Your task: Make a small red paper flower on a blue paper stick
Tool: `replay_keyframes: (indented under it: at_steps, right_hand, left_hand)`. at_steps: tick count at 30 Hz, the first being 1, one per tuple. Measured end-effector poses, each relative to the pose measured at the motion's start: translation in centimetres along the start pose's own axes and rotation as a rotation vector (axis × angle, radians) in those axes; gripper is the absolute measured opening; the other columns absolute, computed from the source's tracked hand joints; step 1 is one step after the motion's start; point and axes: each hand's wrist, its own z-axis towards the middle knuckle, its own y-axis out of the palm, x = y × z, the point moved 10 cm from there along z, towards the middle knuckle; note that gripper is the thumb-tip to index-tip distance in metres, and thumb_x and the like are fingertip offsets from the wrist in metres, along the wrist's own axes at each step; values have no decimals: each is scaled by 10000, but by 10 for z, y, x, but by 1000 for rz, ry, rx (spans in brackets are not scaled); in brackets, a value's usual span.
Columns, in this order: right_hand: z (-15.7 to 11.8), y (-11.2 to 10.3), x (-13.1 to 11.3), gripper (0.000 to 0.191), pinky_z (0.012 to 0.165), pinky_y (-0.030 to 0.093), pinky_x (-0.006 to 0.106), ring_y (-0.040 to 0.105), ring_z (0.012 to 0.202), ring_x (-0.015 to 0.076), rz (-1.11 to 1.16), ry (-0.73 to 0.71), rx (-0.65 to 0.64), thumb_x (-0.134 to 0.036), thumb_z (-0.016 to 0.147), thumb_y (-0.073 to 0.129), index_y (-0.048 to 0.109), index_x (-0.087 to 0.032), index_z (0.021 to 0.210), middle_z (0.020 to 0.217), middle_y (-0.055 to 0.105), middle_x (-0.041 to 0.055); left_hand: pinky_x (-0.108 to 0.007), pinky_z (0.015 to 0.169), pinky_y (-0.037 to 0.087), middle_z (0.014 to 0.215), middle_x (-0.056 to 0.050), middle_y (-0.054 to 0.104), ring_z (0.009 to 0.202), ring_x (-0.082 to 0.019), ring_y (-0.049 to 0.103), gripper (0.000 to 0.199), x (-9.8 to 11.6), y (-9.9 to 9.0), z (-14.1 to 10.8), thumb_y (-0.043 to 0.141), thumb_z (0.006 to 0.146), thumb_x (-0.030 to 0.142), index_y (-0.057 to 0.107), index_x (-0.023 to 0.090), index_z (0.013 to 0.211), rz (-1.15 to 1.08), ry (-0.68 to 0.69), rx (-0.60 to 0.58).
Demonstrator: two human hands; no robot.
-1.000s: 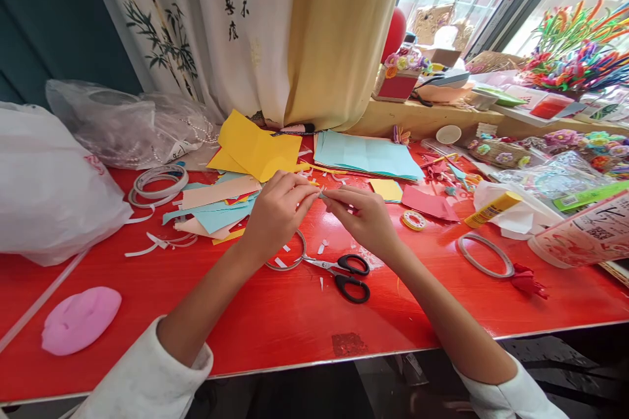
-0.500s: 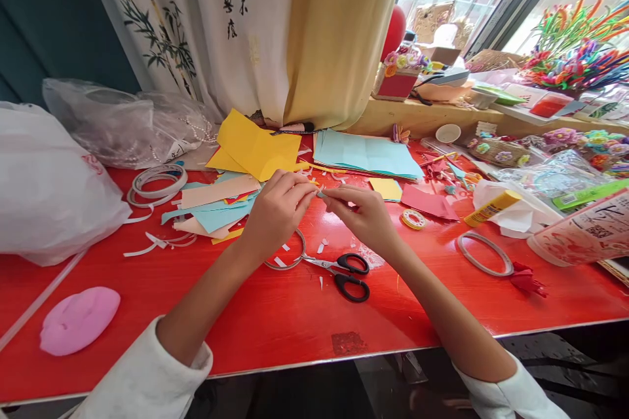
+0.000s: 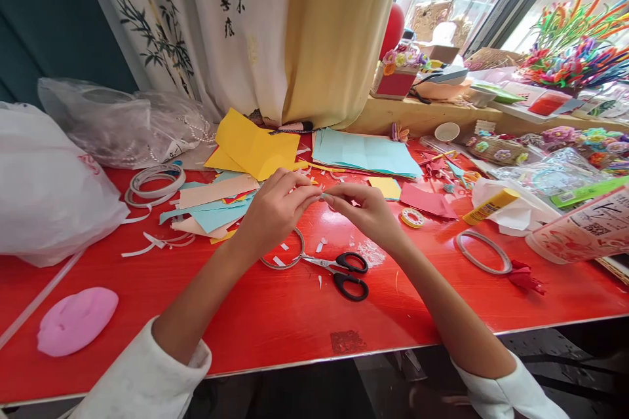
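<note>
Pinching a tiny pale piece (image 3: 322, 196), the left hand (image 3: 273, 211) and right hand (image 3: 369, 213) are closed fingertip to fingertip. It is best worked slowly above the red table (image 3: 275, 321), near the scissors (image 3: 339, 268).

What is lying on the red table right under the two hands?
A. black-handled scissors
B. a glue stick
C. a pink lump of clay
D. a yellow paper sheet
A: the scissors lie on the table just below the left hand and right hand; the glue stick is off to the right, the pink lump far left, the yellow sheet farther back.
</note>
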Motion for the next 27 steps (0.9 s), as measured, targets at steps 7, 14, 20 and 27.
replay_keyframes:
  at_steps: [7,14,20,27]
  right_hand:
    - [0,4,0,200,521,329,229,416,580,87,-5,-12,-30,-296,830,532,667,-149,805,659,580,1]
    - [-1,4,4,217,527,332,235,430,585,92,-26,7,-38,-314,837,519,667,-156,823,677,594,11]
    - [-1,5,3,203,537,350,233,471,605,97,0,6,-41,-292,842,511,668,-163,836,707,625,15]
    - [-1,5,6,221,554,361,243,476,616,103,-37,17,-34,-313,839,513,668,-157,831,731,632,24]
  left_hand:
    - [-298,753,457,874,-58,594,835,-158,483,162,5,1,-2,474,861,191,616,170,937,6,66,-20]
    - [-301,766,453,880,-62,584,843,-161,476,171,7,3,-2,458,866,174,605,166,954,19,80,-41]
    - [-304,756,451,883,-60,585,835,-161,477,175,5,4,-2,448,872,188,606,172,947,11,73,-53]
    - [-311,760,448,888,-66,580,841,-165,473,186,7,6,-3,429,878,182,599,170,952,32,85,-66]
